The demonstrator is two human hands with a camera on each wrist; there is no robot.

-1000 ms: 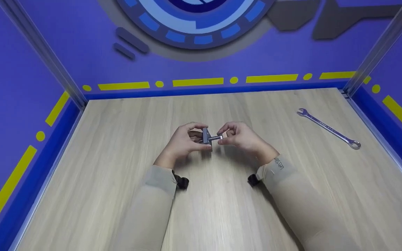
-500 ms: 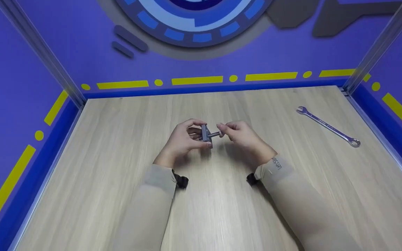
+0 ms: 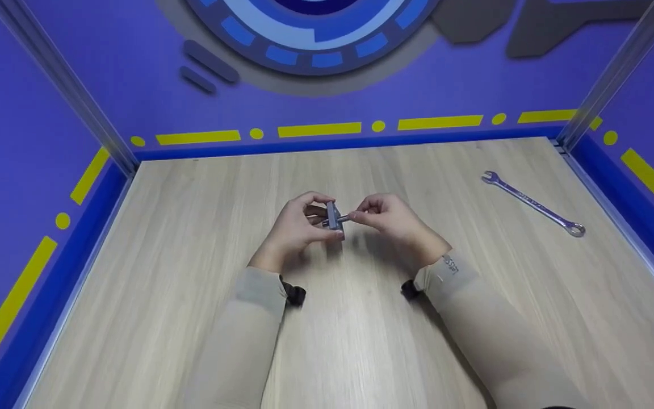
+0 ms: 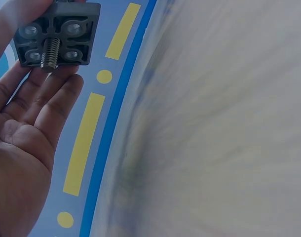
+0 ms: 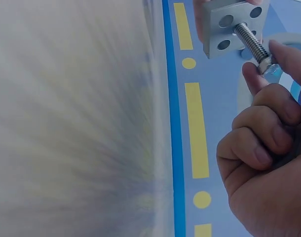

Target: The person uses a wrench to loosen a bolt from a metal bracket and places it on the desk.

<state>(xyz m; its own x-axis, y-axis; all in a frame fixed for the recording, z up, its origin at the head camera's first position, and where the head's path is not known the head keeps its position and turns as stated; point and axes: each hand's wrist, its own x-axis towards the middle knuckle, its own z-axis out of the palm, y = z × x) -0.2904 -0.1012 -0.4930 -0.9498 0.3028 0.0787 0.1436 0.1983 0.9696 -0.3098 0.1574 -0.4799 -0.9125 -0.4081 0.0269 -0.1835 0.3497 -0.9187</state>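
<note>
My left hand [image 3: 297, 228] grips the grey plate [image 5: 229, 33] by its edges above the table [image 3: 332, 352] — presumably leaving the bolt [image 5: 251, 41] through it unobstructed — while my right hand [image 3: 394, 220] pinches the bolt's head [image 5: 267, 66].

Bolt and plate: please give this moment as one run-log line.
left hand: holds plate; bolt: through plate; right hand: fingers at bolt head; wrench: on table

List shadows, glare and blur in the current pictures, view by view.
Head: soft shadows below the left hand and right hand, pale sheen on the tabletop. Left wrist: right half smeared, bolt fairly clear. Right wrist: left half streaked and blurred, plate crisp.
</note>
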